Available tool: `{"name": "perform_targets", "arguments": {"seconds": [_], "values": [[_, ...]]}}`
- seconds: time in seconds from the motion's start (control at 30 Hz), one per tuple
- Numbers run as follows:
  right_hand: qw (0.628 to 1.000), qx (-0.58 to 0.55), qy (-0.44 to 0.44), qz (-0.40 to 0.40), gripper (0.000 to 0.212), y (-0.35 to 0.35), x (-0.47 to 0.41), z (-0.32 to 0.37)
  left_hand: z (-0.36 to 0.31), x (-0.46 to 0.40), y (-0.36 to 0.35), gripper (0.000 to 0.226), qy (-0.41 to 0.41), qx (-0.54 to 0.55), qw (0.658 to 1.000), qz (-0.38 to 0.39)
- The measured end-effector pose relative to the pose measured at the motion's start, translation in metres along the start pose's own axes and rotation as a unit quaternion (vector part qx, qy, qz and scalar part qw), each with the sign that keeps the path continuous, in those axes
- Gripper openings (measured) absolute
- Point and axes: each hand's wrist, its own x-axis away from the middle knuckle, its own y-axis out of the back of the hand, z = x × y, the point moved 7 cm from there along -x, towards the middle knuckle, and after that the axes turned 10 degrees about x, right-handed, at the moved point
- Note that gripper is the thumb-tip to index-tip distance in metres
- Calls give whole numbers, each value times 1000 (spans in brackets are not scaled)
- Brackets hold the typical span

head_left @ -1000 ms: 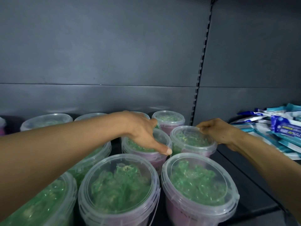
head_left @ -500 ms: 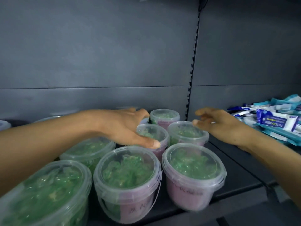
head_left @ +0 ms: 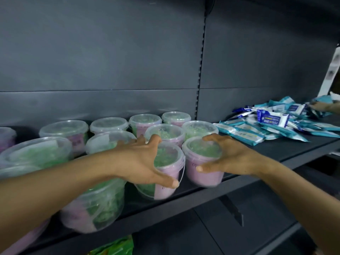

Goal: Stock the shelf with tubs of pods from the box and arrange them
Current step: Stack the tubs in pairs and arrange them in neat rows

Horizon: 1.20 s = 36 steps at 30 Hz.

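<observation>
Head view of a dark grey shelf (head_left: pixel 287 150) stocked with clear plastic tubs of green pods. Each tub has a transparent lid, a see-through wall and a pale pink label wrapped round part of its side (print on the labels too blurred to read). At the shelf's front edge stand two tubs side by side. The left hand (head_left: pixel 141 161) curls round the left front tub (head_left: pixel 165 173), fingers over the lid's far rim and thumb pressed on the label low on its near side. The right hand (head_left: pixel 230 157) cups the right front tub (head_left: pixel 200 162), fingers arched over its lid and thumb against the pink wall. Further tubs (head_left: pixel 165 132) fill the rows behind, reaching the back panel, and more crowd the shelf's left end. Toward the right end lies a loose heap of blue and white sachets (head_left: pixel 272 120), well apart from the tubs.
</observation>
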Motion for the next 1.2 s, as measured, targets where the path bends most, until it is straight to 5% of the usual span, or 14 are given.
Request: {"name": "perform_targets", "arguments": {"seconds": [0.27, 0.53, 0.83, 1.2], "values": [[993, -100, -9, -61, 82, 20, 19, -11, -7, 8, 6, 99, -13, 91, 993, -77], [975, -182, 71, -106, 87, 106, 1, -27, -16, 19, 60, 86, -79, 186, 974, -101], [981, -122, 152, -8, 89, 111, -102, -28, -15, -39, 118, 92, -73, 217, 970, -84], [945, -168, 237, 153, 80, 87, -145, -39, 1, -97, 110, 92, -53, 201, 978, 18]]}}
